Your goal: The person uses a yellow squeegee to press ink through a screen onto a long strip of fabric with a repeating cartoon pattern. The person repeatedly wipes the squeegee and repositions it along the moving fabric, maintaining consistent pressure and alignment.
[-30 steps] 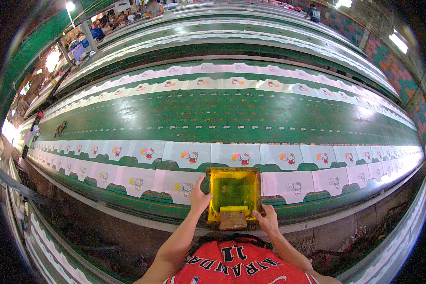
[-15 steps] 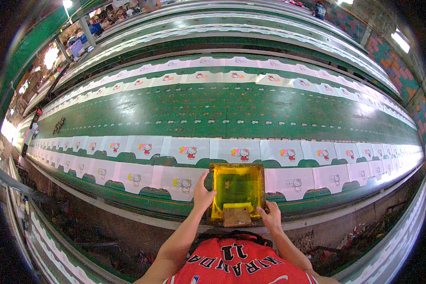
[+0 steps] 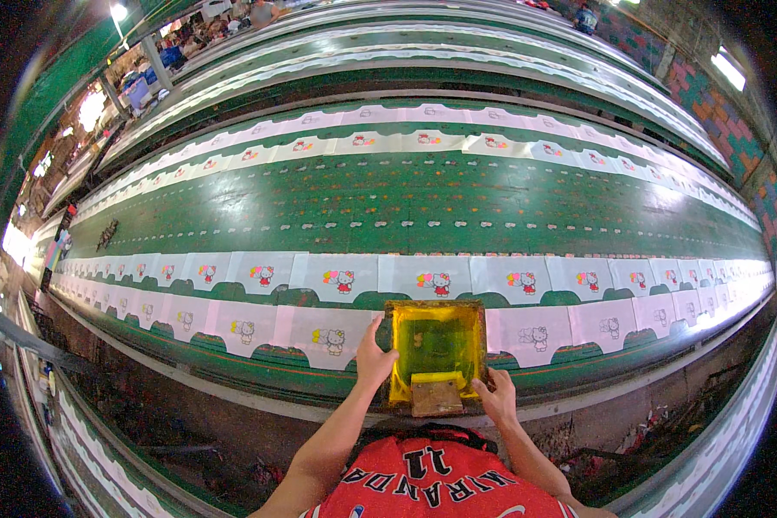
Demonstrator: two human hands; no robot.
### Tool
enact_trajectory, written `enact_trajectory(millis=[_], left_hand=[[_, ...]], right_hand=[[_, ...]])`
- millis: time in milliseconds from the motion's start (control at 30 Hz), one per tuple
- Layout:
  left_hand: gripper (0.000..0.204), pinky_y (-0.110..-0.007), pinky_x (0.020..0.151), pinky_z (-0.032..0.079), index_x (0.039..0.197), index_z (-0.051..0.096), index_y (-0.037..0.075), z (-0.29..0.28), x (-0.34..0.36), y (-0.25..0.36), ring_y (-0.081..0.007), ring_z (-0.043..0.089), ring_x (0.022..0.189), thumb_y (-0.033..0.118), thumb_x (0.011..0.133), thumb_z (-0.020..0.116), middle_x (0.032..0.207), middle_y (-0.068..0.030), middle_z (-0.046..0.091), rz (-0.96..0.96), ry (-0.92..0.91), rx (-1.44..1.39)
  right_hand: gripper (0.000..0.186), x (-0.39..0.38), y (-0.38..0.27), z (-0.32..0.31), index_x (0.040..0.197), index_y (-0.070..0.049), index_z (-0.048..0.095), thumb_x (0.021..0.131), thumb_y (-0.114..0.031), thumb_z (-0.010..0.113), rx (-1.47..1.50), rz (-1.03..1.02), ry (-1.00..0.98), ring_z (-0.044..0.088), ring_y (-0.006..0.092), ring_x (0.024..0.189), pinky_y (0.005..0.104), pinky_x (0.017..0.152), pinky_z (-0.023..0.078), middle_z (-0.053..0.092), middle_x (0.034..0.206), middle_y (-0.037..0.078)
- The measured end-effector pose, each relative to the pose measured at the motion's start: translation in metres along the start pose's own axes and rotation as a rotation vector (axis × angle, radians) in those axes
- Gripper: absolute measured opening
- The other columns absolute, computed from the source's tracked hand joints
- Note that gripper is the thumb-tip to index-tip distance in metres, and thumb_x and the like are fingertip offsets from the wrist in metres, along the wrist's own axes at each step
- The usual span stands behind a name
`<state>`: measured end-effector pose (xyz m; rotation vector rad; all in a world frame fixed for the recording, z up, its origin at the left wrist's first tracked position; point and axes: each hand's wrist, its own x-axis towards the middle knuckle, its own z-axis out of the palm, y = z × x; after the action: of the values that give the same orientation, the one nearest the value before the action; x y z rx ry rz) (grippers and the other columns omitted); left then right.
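A square printing screen (image 3: 394, 304) with a dark frame and yellow-stained mesh lies over the front row of white fabric pieces (image 3: 561, 332). My left hand (image 3: 375, 358) grips its left side, thumb over the edge. At the lower right corner, my right hand (image 3: 497, 397) is closed on the frame. A wooden squeegee (image 3: 437, 397) rests inside the screen at its near end, beside yellow ink. Fabric left of the screen bears a grey-outlined cartoon cat with yellow shapes (image 3: 329, 340); to the right, the cats show only grey outlines (image 3: 533, 337). The fabric under the screen is mostly hidden.
The long green table (image 3: 337, 194) runs sideways, with a second row of colour-printed fabric (image 3: 492, 281) behind the front one. More fabric rows (image 3: 354, 142) line its far side. Other long tables (image 3: 406, 52) stand beyond. A metal rail (image 3: 570, 401) edges the near side.
The screen, with both hands still on it, sits slightly farther right against the fabric row. The whole view has shifted a little. My grip looks the same.
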<state>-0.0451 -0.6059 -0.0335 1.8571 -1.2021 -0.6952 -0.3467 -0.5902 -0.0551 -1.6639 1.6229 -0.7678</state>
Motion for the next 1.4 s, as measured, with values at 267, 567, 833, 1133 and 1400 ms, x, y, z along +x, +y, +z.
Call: enact_trajectory(millis=[267, 567, 833, 1133, 1400], left_hand=[[0.085, -0.041, 0.11, 0.039, 0.15, 0.036, 0.009, 0.001, 0.0, 0.007, -0.0348, 0.041, 0.14, 0.007, 0.073, 0.072, 0.151, -0.0198, 0.042, -0.137, -0.115, -0.07], [0.089, -0.039, 0.078, 0.051, 0.147, 0.039, 0.012, 0.006, 0.003, -0.011, -0.0258, 0.063, 0.071, 0.006, 0.066, 0.074, 0.134, -0.0154, 0.059, -0.016, -0.001, 0.01], [0.086, -0.04, 0.103, 0.044, 0.149, 0.036, 0.01, -0.006, 0.001, 0.005, -0.0326, 0.05, 0.132, 0.006, 0.07, 0.07, 0.149, -0.0155, 0.046, -0.087, -0.099, -0.054], [0.086, -0.04, 0.11, 0.039, 0.149, 0.037, 0.009, -0.006, 0.0, 0.002, -0.0334, 0.045, 0.136, 0.007, 0.07, 0.071, 0.149, -0.0187, 0.044, -0.074, -0.095, -0.046], [0.085, -0.043, 0.114, 0.034, 0.148, 0.038, 0.006, 0.003, 0.003, -0.008, -0.0361, 0.041, 0.138, 0.011, 0.07, 0.072, 0.147, -0.0204, 0.045, 0.008, -0.07, 0.003]], right_hand=[[0.049, 0.001, 0.012, -0.004, 0.115, 0.005, 0.062, 0.083, -0.03, 0.075, 0.0, 0.001, -0.019, 0.057, 0.0241, 0.086, 0.035, 0.077, 0.047, 0.055, 0.095, 0.012], [0.051, 0.002, -0.005, -0.011, 0.12, 0.003, 0.063, 0.083, -0.03, 0.075, -0.035, -0.001, -0.074, 0.06, 0.0275, 0.091, 0.0367, 0.081, 0.048, 0.058, 0.1, 0.015], [0.051, 0.002, -0.011, -0.016, 0.122, -0.001, 0.063, 0.083, -0.032, 0.075, -0.106, -0.033, -0.126, 0.059, 0.0301, 0.094, 0.0388, 0.085, 0.049, 0.059, 0.102, 0.016], [0.056, -0.003, -0.019, -0.014, 0.126, -0.004, 0.061, 0.081, -0.034, 0.076, -0.261, -0.169, 0.079, 0.056, 0.0364, 0.108, 0.0431, 0.094, 0.047, 0.06, 0.112, 0.018], [0.05, -0.025, -0.094, -0.011, 0.118, -0.005, 0.064, 0.071, -0.018, 0.074, -0.383, -0.721, -0.392, 0.056, 0.0355, 0.11, 0.0478, 0.096, 0.046, 0.061, 0.117, 0.015]])
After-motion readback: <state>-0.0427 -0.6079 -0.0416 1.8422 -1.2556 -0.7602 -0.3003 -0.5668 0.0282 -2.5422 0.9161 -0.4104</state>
